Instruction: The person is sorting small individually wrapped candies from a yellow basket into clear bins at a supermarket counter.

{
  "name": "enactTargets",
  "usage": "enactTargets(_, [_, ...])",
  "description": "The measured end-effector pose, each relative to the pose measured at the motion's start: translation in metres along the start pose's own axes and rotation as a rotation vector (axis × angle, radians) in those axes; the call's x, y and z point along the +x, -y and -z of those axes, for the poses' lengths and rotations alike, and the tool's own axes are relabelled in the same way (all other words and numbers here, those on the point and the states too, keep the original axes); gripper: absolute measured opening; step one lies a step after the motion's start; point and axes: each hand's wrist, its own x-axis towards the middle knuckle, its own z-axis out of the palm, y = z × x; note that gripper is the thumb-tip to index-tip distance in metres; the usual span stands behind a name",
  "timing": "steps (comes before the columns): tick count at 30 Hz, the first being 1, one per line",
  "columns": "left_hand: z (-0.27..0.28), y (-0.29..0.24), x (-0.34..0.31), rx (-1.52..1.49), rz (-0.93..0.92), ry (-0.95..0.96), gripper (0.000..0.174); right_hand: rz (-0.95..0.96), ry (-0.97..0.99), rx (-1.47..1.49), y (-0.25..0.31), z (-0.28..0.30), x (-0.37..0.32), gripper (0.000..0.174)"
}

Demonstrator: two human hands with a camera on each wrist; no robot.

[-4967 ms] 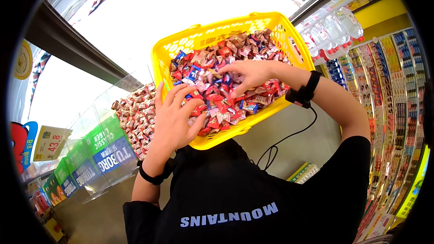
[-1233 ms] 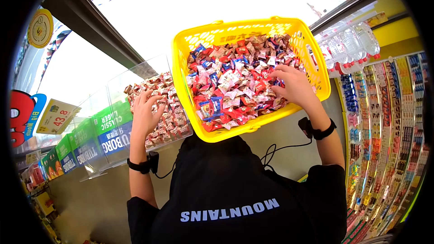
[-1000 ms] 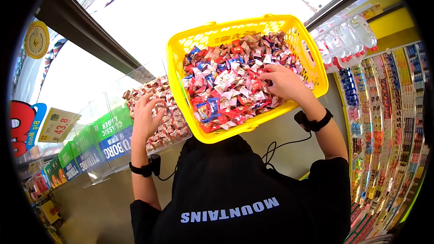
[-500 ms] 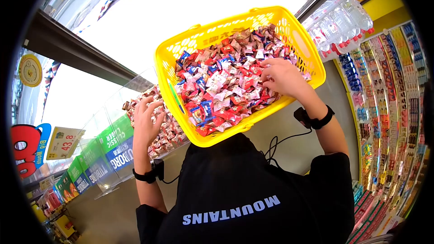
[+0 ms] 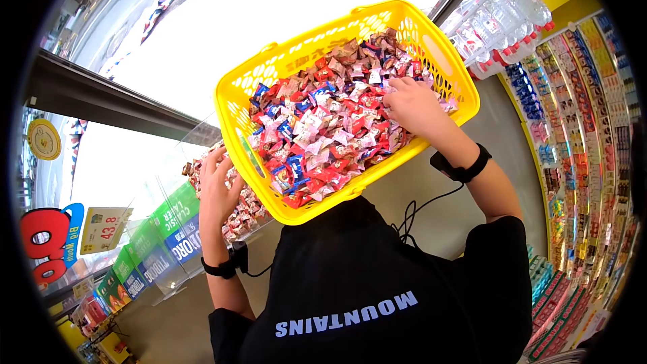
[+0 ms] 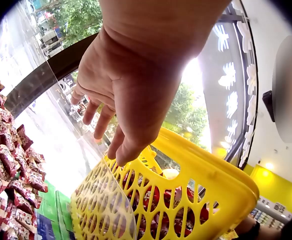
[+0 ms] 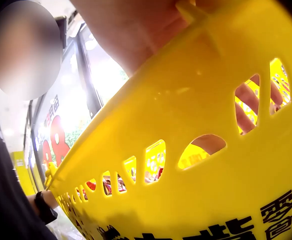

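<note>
A yellow plastic basket [image 5: 296,212] holds a heap of wrapped candies [image 5: 323,121] in red, pink, brown and blue. My right hand [image 5: 414,108] is inside its right part, fingers bent loosely down over the candies and nothing visible in them. Through the basket's slots in the right wrist view, some of its fingers [image 7: 247,107] show. Just outside the basket's left wall is my left hand [image 5: 217,189], fingers spread and slightly bent, holding nothing. Near it lies a pile of pink-brown wrapped candies [image 5: 246,214], partly covered by the hand and basket.
A clear plastic panel [image 6: 111,200] stands between candy pile and basket. Green-and-blue beer cartons [image 5: 176,219] and a price sign [image 5: 104,230] are at left. Bottled water [image 5: 502,23] stands back right, with packed shelves [image 5: 586,148] along the right. Cables trail from the wristbands.
Five seconds ago both hands were at the candies inside the basket. The left hand has since moved out past the left wall; the right hand has shifted rightward. The head view has turned slightly.
</note>
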Motion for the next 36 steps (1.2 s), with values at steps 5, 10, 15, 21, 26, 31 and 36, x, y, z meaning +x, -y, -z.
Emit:
enactTargets(5, [-0.002, -0.002, -0.002, 0.032, -0.006, 0.012, 0.04, 0.009, -0.045, -0.036, -0.005, -0.008, 0.0, 0.01])
enactTargets(10, [-0.002, -0.01, -0.003, 0.055, -0.011, -0.019, 0.04, 0.055, -0.057, 0.038, -0.011, -0.005, 0.002, 0.011])
enactTargets(15, [0.0, -0.016, -0.006, 0.07, 0.018, -0.008, 0.041, -0.034, -0.058, 0.057, -0.006, 0.002, -0.001, 0.011])
enactTargets(21, [-0.001, -0.017, -0.008, 0.058, 0.042, -0.006, 0.042, -0.084, 0.107, -0.024, 0.002, 0.007, -0.002, 0.013])
enactTargets(26, [0.002, -0.025, -0.012, 0.067, 0.039, -0.045, 0.041, -0.005, -0.04, 0.035, -0.002, 0.013, 0.001, 0.009])
enactTargets(31, [0.015, -0.039, -0.019, 0.113, 0.033, -0.045, 0.036, 0.167, -0.309, 0.3, 0.019, 0.043, 0.0, 0.017])
enactTargets(36, [0.034, -0.049, -0.022, 0.091, -0.023, -0.088, 0.031, 0.301, -0.44, 0.426, 0.081, 0.064, -0.008, 0.022])
